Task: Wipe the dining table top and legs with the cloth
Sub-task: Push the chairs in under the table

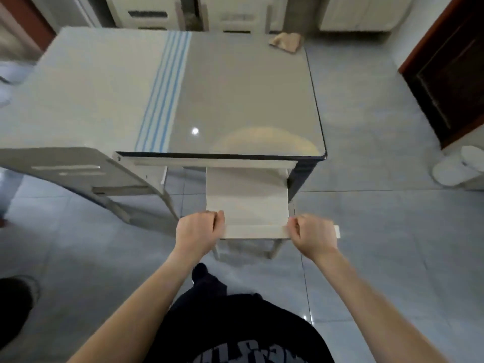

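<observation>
Fingers (pixel 218 220) of the left hand (pixel 200 227) are curled over the top rail of a chair (pixel 247 195), knuckles up and thumb side toward the middle. Fingers (pixel 294 226) of the right hand (pixel 311 233) are clenched round the same rail near its other end, with a short stub of rail showing past the hand. Both hands grasp the chair; neither holds the cloth.

The two-handed grip at the rail ends looks meant to keep the chair square while it is shifted. From one blurred view I cannot tell whether it is being drawn out or slid in. The seat sits part-way under the near edge of the tabletop (pixel 235 95), so moving it would likely open up that edge and the table's legs for wiping.

Wrists are roughly level, backs of the hands facing up. The forearms run bare and nearly straight from the lower corners, converging on the rail. The person stands just behind the chair in dark clothing, one foot forward on the tiled floor (pixel 366 231).

The cloth (pixel 285 41), tan and crumpled, lies at the far right corner of the tabletop, well apart from both hands. Judged from that, wiping is not the step in hand.

A band of blue stripes (pixel 163 93) crosses the top. A second chair (pixel 78 169) stands to the left.
</observation>
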Demonstrator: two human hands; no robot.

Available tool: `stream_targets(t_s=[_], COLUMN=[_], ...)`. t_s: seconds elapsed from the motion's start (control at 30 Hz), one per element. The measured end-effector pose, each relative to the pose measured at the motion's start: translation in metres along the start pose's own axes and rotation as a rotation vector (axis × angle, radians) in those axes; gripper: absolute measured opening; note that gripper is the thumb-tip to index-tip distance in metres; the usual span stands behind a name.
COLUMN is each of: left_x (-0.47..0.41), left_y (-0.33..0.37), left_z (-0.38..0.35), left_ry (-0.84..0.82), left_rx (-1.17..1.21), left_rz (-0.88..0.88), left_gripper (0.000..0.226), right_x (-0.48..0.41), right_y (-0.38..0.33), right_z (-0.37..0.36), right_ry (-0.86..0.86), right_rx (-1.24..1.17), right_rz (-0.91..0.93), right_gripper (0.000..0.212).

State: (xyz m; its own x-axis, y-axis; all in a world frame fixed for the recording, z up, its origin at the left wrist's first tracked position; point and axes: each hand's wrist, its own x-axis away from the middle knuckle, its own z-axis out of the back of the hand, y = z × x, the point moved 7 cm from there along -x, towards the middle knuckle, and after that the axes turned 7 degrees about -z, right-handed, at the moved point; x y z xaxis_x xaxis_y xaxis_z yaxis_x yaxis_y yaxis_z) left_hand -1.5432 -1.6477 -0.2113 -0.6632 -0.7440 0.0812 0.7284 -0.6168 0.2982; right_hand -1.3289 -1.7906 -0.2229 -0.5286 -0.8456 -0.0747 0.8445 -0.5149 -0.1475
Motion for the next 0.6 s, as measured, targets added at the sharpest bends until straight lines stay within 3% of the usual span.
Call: stream_targets(t_s=[0.23, 0.6], left_x=[-0.023, -0.095], left_y=[-0.001, -0.006], left_z=[-0.004, 0.005], left_ry=[-0.035, -0.041], left_rx=[0.005, -0.03], left_rz=[0.144, 0.166], left_gripper=[0.048, 0.042], right_x=[-0.031, -0.109], right_y=[0.009, 0.013], right_z=[0.004, 0.007], right_ry=[0.086, 0.054], right_rx=[0.011, 0.011], right_rz=[0.019, 0.028], right_gripper=[0.043, 0.033])
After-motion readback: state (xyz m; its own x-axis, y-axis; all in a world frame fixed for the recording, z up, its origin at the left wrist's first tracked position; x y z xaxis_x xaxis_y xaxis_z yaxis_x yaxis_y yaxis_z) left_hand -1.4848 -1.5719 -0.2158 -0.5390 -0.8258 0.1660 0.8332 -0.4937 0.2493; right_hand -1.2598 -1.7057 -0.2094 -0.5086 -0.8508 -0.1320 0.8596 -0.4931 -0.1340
